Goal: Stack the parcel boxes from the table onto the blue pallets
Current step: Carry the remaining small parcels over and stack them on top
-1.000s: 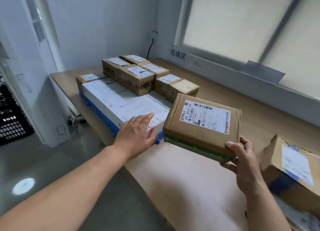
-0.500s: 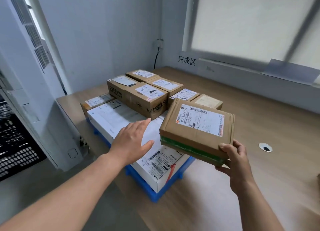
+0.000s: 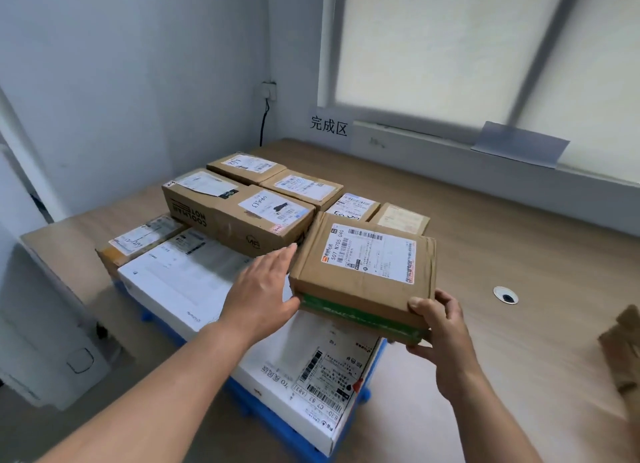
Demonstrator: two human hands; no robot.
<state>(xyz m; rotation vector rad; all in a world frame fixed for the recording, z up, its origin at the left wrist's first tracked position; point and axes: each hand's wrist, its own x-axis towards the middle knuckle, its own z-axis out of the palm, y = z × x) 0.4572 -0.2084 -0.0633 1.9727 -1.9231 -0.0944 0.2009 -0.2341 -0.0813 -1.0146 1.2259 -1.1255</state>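
Note:
My right hand [image 3: 441,327] grips the near right corner of a flat brown parcel box [image 3: 363,272] with a white label and green tape, held just above a large white box [image 3: 221,299]. My left hand [image 3: 263,292] is flat with straight fingers and touches the parcel's left side. The white box lies on the blue pallet [image 3: 370,386], whose edge shows at the near right. Behind it sit a long brown box [image 3: 239,216] and several smaller brown parcels [image 3: 301,185].
The pallet rests on a wooden table [image 3: 519,254] with a round cable hole [image 3: 505,295]. Another brown parcel [image 3: 623,351] shows blurred at the right edge. A window sill runs along the back, and a white cabinet [image 3: 41,324] stands at the left.
The parcel has moved forward and left over the white box on the pallet. My left hand came up to the parcel's left side. The view swung left, nearer the pallet.

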